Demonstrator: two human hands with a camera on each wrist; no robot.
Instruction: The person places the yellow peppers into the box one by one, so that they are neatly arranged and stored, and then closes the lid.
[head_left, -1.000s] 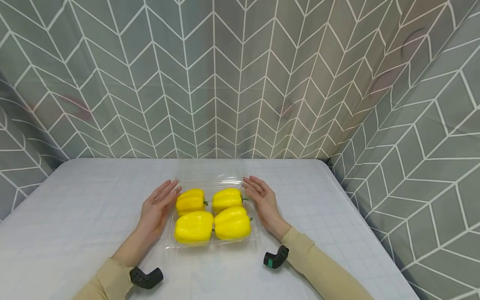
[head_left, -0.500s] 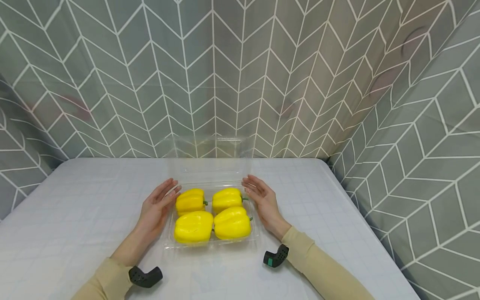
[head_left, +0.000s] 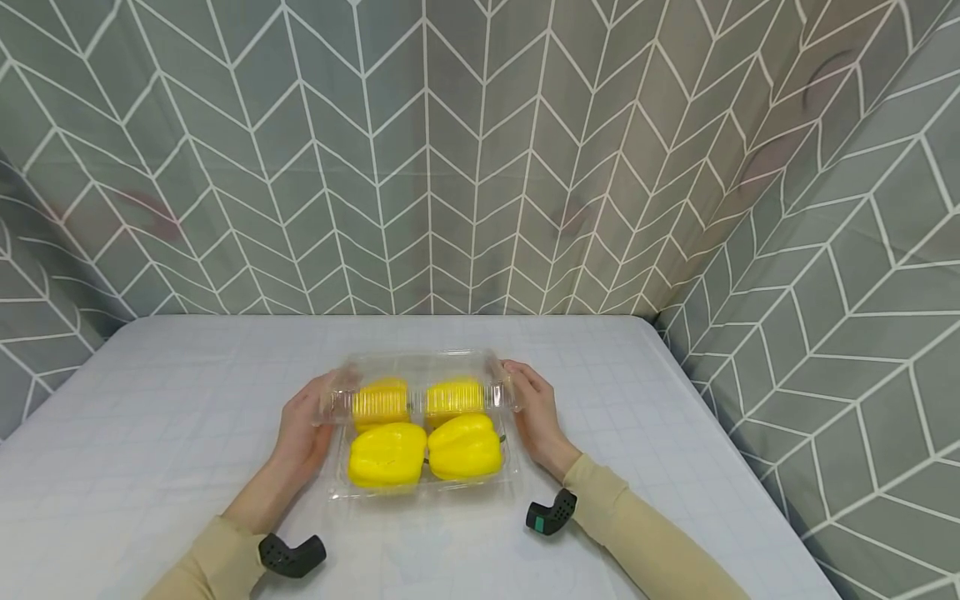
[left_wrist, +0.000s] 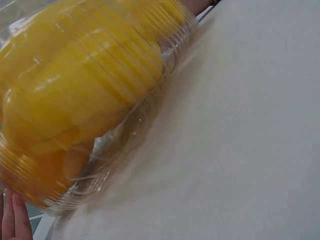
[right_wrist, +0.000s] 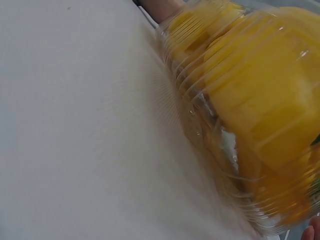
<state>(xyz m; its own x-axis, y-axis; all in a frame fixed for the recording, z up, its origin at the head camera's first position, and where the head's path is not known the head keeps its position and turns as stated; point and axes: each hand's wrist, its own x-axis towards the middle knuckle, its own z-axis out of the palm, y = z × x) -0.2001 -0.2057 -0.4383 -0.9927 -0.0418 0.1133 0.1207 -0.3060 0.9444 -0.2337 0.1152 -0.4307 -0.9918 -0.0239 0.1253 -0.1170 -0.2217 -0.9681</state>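
Note:
A clear plastic clamshell container (head_left: 343, 487) holds several yellow bell peppers (head_left: 386, 454) in two rows. Its hinged lid (head_left: 420, 362) is tilted forward over the back row, while the front row shows uncovered. My left hand (head_left: 298, 429) lies along the container's left side, its fingertips partly behind the clear lid. On the opposite side my right hand (head_left: 537, 417) stands with its fingers at the lid's right edge. The left wrist view has a large pepper (left_wrist: 75, 85) behind the ribbed plastic wall and straight fingers (left_wrist: 21, 220) at the lower left corner.
A white cloth covers the table (head_left: 187, 400). Behind and to the right hangs a grey patterned curtain (head_left: 450, 167). Each wrist wears a black device, the left one (head_left: 292, 557) and the right one (head_left: 551, 512), close to the tabletop.
The lid, low behind the peppers at first, rose upright and has now swung forward over the back row. Both hands stay at the container's sides, with only slight finger movement.

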